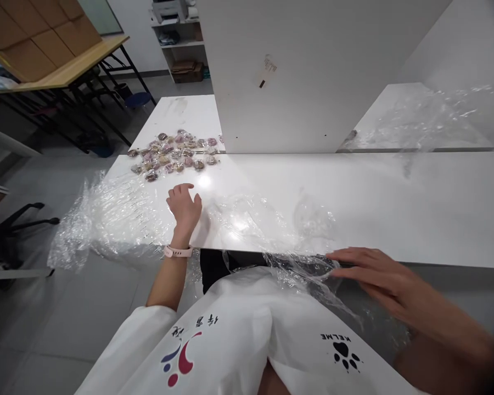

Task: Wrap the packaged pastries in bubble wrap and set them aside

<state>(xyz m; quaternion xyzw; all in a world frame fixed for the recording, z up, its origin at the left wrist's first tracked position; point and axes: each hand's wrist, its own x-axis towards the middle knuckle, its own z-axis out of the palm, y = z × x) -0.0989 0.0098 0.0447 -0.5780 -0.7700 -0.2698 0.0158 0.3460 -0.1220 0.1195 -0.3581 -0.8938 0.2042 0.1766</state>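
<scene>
My left hand [184, 207] is raised a little over the white table, fingers loosely bent and thumb apart, with nothing seen in it. Just beyond it lies a spread of small, individually wrapped round pieces [177, 153], brownish and purple; their exact kind is unclear. To its right, thin clear plastic film [251, 219] lies crumpled on the tabletop and hangs over the front edge towards my lap. At that edge my right hand [379, 274] has its fingers stretched out and thumb apart, the fingertips at the film. Whether they touch it is hard to tell.
A bigger heap of clear plastic wrapping [115, 219] covers the white table's [415, 208] left end and droops off it. An upright white panel [304, 82] stands behind. More clear film [436, 115] lies beyond at right. Cardboard boxes [45, 44] sit on a wooden table at far left.
</scene>
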